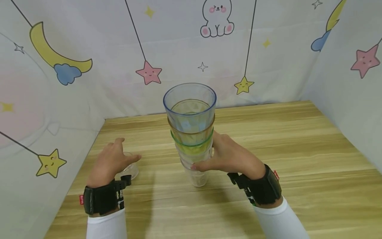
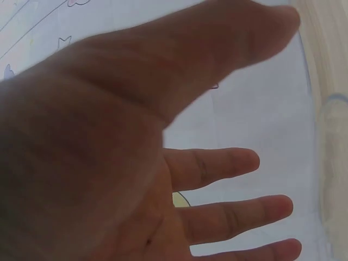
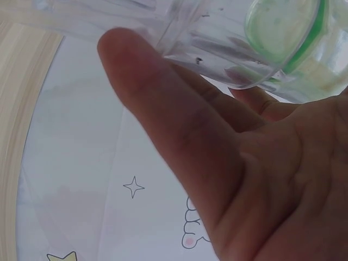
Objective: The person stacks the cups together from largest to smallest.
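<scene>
Near the middle of the table, a tall stack of nested see-through cups [image 1: 192, 139] stands upright, its rims coloured blue, amber and green from the top, with clear ones below. My right hand [image 1: 232, 154] grips the lower, clear part of the stack from the right, thumb in front and fingers behind. In the right wrist view, the thumb [image 3: 163, 103] lies along the clear cups [image 3: 217, 49], and a green rim shows beside it. To the left, my left hand [image 1: 111, 161] is held with thumb and fingers spread, over a clear cup [image 1: 132, 171] it partly hides.
The wood-grain table [image 1: 298, 142] is bounded by white cloth walls [image 1: 185, 49] at the back and both sides, printed with stars, moons and a bear-like figure. A black band with a small camera [image 1: 102, 197] sits on each wrist.
</scene>
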`<state>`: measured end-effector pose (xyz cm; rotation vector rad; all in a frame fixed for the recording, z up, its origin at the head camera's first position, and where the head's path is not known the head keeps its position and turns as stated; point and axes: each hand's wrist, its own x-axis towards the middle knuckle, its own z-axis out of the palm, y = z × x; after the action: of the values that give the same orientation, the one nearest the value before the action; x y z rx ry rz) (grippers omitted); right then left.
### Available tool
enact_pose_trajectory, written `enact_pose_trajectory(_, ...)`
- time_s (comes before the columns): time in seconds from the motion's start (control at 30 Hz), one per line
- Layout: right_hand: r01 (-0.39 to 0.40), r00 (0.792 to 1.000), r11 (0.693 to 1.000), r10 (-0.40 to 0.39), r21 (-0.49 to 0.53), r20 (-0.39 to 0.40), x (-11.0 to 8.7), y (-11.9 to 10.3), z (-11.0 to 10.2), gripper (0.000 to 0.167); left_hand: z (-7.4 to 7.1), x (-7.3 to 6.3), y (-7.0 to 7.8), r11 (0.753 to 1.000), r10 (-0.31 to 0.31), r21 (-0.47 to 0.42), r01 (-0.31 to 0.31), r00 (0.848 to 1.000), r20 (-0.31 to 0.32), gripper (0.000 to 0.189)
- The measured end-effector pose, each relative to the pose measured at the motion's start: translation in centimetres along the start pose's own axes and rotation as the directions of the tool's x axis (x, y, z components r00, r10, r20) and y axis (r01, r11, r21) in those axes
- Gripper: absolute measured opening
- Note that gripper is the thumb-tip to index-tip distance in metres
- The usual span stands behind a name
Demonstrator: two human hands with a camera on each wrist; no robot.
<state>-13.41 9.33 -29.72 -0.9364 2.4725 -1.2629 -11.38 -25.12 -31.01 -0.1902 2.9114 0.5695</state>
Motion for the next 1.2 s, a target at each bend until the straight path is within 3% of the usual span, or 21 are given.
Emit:
enact_pose_trajectory(0.67, -0.018, 1.000, 1.000, 0.018, 0.014, 0.007, 0.01, -0.07, -0.10, 0.073, 0.32, 0.83, -0.83, 0.998, -0.054, 0.045, 0.051, 0.995, 0.089, 0.088)
enact_pose_trajectory(1.2, -0.024, 1.000, 1.000, 0.024, -0.005, -0.001, 0.01, -0.14, 0.01, 0.072, 0.34, 0.84, -0.81, 0.999, -0.023, 0.048, 0.019, 0.996, 0.083, 0.075)
